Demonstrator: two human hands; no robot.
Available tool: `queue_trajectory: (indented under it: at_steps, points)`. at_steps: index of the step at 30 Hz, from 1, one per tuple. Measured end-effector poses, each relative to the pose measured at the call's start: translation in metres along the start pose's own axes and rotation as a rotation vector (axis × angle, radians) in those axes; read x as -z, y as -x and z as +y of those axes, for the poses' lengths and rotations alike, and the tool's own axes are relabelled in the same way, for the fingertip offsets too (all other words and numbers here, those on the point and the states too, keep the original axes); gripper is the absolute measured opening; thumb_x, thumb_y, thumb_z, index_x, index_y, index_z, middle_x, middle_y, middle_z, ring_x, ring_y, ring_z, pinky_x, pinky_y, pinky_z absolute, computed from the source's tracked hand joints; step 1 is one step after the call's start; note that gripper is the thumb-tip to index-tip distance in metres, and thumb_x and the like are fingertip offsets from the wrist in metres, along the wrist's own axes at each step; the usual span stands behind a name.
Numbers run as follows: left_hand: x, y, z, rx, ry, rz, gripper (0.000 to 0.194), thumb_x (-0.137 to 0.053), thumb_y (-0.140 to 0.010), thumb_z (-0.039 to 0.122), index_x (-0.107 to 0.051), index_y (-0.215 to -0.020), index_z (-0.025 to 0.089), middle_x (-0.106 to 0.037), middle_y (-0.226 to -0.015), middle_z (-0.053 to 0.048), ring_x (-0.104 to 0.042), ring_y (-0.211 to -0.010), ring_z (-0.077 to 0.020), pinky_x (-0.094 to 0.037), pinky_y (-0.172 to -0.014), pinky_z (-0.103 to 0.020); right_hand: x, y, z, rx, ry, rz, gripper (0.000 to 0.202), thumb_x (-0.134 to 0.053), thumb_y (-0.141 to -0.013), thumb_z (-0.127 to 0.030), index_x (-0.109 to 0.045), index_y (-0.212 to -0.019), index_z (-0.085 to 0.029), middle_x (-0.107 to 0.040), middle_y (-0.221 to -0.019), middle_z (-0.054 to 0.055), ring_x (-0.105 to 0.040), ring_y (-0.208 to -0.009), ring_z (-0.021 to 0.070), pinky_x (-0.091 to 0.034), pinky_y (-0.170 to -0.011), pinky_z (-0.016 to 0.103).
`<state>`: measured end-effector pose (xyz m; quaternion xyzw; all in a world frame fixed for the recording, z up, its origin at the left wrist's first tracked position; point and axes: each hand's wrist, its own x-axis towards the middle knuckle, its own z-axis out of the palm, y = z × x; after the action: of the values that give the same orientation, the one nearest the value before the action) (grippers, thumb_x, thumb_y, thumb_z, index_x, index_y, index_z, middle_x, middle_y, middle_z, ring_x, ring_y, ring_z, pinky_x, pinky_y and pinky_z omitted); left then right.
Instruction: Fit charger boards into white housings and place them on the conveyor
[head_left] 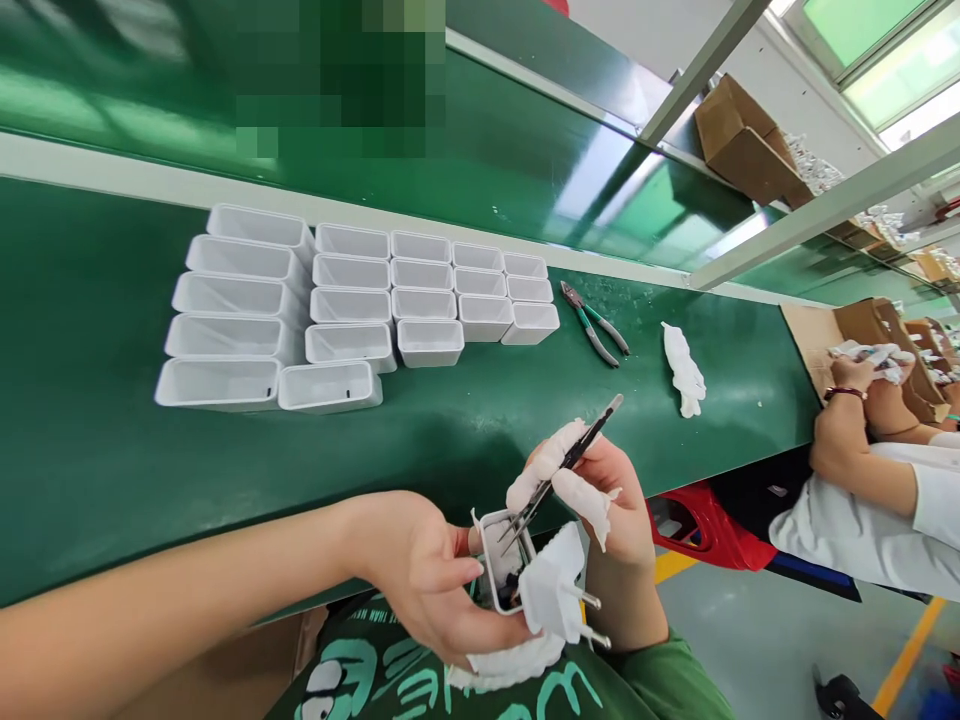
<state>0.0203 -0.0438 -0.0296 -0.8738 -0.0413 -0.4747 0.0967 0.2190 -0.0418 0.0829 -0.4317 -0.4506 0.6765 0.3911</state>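
Observation:
My left hand [424, 570] is closed around a small white plug housing [553, 592] with two metal pins pointing right. The housing's open side faces up, and dark parts show inside. My right hand [622, 505] grips black tweezers [576, 452] between thumb and index finger, both wrapped in white finger covers. Down at the housing opening are the tweezer tips; whether they pinch anything is too small to tell. White wrapping [517, 662] also shows below the left hand's fingers.
Rows of white rectangular bins [217, 382] stand on the green table [90, 440]. To their right lie green-handled pliers [596, 322] and a crumpled white piece [682, 370]. At right, a co-worker's hands [855, 375] work beside a cardboard box [874, 320]. A red stool [709, 530] is below.

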Motion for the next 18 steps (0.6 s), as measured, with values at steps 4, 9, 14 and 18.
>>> queue_trajectory:
  at_steps: [4,9,14,18]
  points:
    - [0.008,-0.026,-0.019,-0.332,-0.163,0.184,0.059,-0.077,-0.057,0.019,-0.068,-0.107,0.051,-0.065,-0.130,0.010,-0.044,-0.139,-0.0249,-0.061,-0.079,-0.039,-0.003,-0.001,-0.003,-0.017,0.000,0.006,0.024,-0.071,-0.086,-0.042,-0.065,-0.087,-0.019,-0.078,-0.079,0.007,-0.074,-0.070,0.0224,-0.063,-0.065,0.036]
    - [0.007,-0.028,-0.023,-0.254,-0.094,0.210,0.041,-0.077,-0.068,0.027,-0.071,-0.102,0.050,-0.067,-0.128,0.012,-0.047,-0.137,-0.0188,-0.062,-0.076,-0.029,-0.001,-0.006,-0.006,0.061,-0.072,0.083,0.018,-0.070,-0.087,-0.038,-0.066,-0.090,-0.020,-0.079,-0.081,0.006,-0.075,-0.067,0.0240,-0.063,-0.063,0.039]
    - [0.017,-0.031,-0.021,0.080,0.365,-0.161,0.048,-0.074,-0.071,0.029,-0.063,-0.108,0.058,-0.074,-0.107,0.015,-0.069,-0.102,-0.0156,-0.062,-0.065,-0.025,0.010,-0.013,-0.009,0.283,-0.087,0.368,0.013,-0.072,-0.086,-0.036,-0.071,-0.089,-0.023,-0.074,-0.074,0.000,-0.072,-0.065,0.0186,-0.060,-0.063,0.033]
    - [0.024,-0.026,-0.027,0.268,0.277,-0.033,0.022,-0.062,-0.084,0.042,-0.065,-0.104,0.036,-0.074,-0.106,0.000,-0.071,-0.089,-0.0204,-0.063,-0.078,-0.037,0.012,-0.004,-0.010,0.534,-0.078,0.647,0.012,-0.074,-0.085,-0.039,-0.070,-0.090,-0.029,-0.072,-0.077,-0.002,-0.069,-0.067,0.0172,-0.056,-0.062,0.032]
